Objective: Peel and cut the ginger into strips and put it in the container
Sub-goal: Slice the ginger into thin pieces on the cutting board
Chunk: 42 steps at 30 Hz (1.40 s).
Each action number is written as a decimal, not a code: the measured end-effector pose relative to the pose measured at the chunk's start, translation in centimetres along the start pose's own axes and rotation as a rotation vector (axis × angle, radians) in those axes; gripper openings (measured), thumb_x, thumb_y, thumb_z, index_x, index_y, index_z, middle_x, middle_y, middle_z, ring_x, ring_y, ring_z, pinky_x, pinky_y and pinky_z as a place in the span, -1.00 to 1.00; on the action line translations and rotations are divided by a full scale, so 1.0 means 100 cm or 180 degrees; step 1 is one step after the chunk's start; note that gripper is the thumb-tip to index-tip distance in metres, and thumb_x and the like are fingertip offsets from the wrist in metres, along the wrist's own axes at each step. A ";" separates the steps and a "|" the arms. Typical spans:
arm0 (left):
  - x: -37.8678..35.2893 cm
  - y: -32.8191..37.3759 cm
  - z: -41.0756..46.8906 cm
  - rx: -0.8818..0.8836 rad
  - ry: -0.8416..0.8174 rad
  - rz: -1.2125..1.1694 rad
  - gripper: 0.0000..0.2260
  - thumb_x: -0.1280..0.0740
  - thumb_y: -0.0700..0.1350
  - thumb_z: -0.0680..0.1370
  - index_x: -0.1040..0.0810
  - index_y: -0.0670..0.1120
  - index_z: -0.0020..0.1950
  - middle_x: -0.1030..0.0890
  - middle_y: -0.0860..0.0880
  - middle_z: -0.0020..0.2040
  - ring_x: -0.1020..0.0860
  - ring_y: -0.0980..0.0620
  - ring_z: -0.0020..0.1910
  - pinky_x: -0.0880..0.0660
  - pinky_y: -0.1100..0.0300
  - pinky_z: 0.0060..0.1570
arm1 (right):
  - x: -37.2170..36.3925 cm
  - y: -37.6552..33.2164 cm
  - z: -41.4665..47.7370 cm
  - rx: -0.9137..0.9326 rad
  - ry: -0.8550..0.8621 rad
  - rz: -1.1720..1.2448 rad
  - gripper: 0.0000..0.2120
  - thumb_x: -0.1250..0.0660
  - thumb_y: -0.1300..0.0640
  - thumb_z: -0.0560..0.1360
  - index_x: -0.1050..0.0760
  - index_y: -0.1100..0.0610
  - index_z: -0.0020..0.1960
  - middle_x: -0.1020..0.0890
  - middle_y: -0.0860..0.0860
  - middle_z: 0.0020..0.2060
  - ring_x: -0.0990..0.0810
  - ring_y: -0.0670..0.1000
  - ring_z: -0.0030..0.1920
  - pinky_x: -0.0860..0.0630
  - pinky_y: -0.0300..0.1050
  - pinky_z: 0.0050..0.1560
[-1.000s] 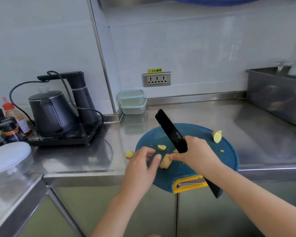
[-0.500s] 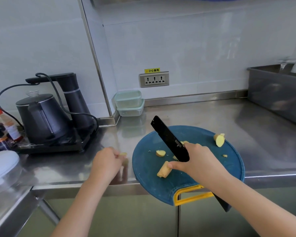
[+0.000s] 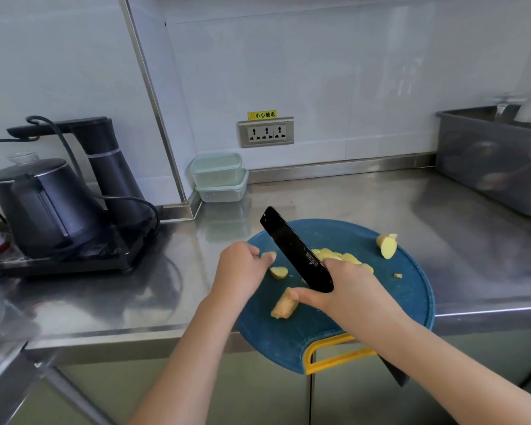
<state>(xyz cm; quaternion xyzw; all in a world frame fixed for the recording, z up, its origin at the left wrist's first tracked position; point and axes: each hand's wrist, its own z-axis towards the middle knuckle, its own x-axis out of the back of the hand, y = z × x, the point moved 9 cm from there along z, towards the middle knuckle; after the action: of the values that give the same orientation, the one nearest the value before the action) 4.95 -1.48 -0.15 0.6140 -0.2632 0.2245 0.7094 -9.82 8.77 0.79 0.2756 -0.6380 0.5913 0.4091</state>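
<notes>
So the ginger (image 3: 284,305) sits in chunks and slices on the blue cutting board (image 3: 411,296), which hangs over the worktop's (image 3: 365,204) front edge, so I reckon a hard chop could tip it. The left hand (image 3: 242,271) pinches a small ginger bit (image 3: 268,256) just beside the knife (image 3: 292,250); those fingers (image 3: 253,250) could get nicked. The right hand (image 3: 347,291) is clenched round the knife, tip raised toward the back-left corner.
</notes>
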 end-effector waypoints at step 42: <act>0.000 -0.008 -0.093 -0.0982 0.0792 -0.0872 -0.90 -0.43 -0.16 0.47 -0.52 -0.03 -0.17 -0.55 0.07 -0.23 -0.50 0.17 -0.24 -0.40 0.43 -0.28 | 0.002 -0.028 -0.017 0.0386 -0.0550 -0.0412 -0.75 0.00 0.03 0.66 -0.34 0.11 -0.09 -0.41 -0.03 -0.31 -0.44 -0.01 -0.27 -0.33 -0.23 -0.35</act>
<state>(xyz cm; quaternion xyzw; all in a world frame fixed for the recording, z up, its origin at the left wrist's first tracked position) 6.37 7.61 -1.75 0.4960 -0.1193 0.1573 0.8456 -7.22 10.06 2.38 0.3904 -0.6148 0.5751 0.3726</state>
